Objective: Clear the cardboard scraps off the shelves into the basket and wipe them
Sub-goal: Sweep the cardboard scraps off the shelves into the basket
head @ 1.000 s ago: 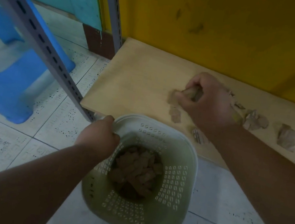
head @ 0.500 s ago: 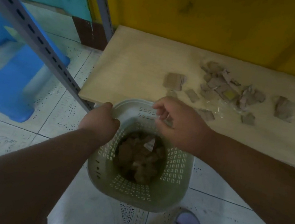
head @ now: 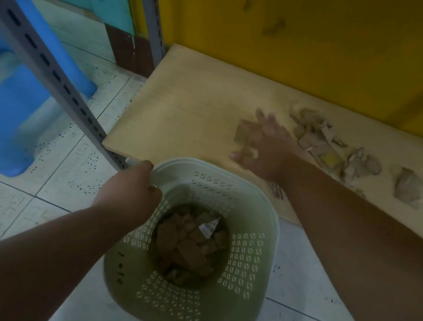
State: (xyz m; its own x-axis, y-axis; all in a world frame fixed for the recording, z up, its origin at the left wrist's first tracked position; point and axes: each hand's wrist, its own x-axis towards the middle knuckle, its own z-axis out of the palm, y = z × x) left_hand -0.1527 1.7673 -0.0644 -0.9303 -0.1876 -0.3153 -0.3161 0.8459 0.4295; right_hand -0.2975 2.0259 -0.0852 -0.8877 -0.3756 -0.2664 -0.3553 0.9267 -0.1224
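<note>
A pale green basket (head: 245, 295) (pierced with rows of small holes) holds brown scraps (head: 187, 249) beside a tan shelf (head: 184, 113) and yellow wall (head: 330, 41).

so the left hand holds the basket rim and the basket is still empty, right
Not quite. The left hand does hold the rim of the basket, but the basket is not empty: the head view shows a pile of cardboard scraps in its bottom.

Nothing here can be read. Dark handwritten marks on the basket (head: 129, 293) wall, lower centre of the frame, stay illegible, and the white printed slip (head: 208, 227) inside it is too blurred.
</note>
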